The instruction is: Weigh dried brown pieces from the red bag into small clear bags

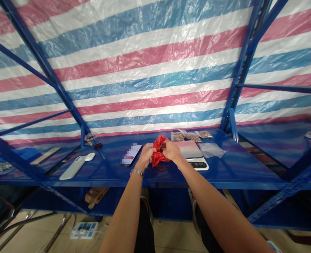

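Observation:
A crumpled red plastic bag (159, 160) stands on the blue shelf between my hands. My left hand (146, 154) is closed on the bag's left rim. At the bag's mouth, my right hand (171, 150) has its fingers bent down inside; brownish contents show there, and whatever the fingertips grip is hidden. Just right of the bag is a kitchen scale (199, 163) with a pinkish-silver plate. Behind the scale lie several clear zip bags (191, 136) filled with small brown pieces. A flat clear plastic bag (212, 150) rests at the scale's right.
A lit phone (131, 154) lies left of my left hand. Farther left are a pale phone case (72, 168), a white earbud case (90, 156) and a small dark-bottomed container (97, 144). Blue metal posts (236, 84) frame the shelf, with striped sheeting behind.

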The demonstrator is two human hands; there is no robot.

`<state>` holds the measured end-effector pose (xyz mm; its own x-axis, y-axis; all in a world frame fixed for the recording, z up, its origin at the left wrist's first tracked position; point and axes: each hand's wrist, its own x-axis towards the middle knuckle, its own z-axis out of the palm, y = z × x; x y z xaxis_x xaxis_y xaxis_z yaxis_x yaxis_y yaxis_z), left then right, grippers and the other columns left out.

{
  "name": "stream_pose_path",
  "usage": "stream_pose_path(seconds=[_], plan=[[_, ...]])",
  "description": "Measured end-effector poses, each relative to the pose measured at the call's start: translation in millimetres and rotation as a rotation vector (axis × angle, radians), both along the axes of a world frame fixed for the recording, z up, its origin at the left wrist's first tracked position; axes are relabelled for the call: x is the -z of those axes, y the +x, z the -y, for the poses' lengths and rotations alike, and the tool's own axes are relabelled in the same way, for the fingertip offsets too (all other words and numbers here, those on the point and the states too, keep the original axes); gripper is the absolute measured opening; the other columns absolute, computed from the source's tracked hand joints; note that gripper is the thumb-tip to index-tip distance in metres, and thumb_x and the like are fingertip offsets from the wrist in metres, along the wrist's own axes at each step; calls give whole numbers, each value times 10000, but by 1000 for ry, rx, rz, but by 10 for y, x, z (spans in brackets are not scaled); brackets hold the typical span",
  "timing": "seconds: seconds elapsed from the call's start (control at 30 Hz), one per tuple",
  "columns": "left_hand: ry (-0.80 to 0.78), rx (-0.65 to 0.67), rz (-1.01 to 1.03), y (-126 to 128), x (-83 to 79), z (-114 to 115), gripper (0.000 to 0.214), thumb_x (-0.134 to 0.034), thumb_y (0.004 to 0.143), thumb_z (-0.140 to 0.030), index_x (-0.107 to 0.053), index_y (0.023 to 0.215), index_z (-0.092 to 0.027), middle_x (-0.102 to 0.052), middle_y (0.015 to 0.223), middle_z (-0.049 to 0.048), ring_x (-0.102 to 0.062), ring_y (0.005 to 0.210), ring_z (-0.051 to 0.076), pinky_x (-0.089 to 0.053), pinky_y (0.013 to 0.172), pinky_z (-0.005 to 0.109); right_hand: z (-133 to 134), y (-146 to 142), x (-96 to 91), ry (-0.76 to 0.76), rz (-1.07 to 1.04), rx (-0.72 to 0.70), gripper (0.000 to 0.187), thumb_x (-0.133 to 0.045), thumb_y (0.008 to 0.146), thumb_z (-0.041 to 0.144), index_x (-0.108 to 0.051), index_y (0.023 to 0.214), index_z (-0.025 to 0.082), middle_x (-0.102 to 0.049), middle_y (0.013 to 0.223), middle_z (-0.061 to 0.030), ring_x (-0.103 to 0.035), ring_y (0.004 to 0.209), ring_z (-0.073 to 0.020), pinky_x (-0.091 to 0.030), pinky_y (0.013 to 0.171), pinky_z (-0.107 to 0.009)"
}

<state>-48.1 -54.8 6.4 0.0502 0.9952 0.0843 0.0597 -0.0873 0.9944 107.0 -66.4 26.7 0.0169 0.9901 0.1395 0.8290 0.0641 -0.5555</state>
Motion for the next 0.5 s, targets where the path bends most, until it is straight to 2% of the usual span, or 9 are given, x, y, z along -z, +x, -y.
stream_pose_path(seconds=[0.27,0.5], plan=[[45,-65,-65,-17,-15,-7,262,-766,737,-240,-584,920,-189,-567,612,-69,-530,491,102,-399,512,216,-37,71,7,19,-31,-18,397,-631,859,130,-717,1228,246,-789,1183,-60,-725,1118,-232,-529,912,-273],[218,-181,-188,-117,-81,-15,279,-805,766,-251,-608,958,-204,-642,861,-5,-622,851,156,-475,820,284,-69,141,-60,77,-123,-1,305,-606,891,147,-720,1165,214,-781,1189,-60,-700,1160,-215,-500,979,-276]])
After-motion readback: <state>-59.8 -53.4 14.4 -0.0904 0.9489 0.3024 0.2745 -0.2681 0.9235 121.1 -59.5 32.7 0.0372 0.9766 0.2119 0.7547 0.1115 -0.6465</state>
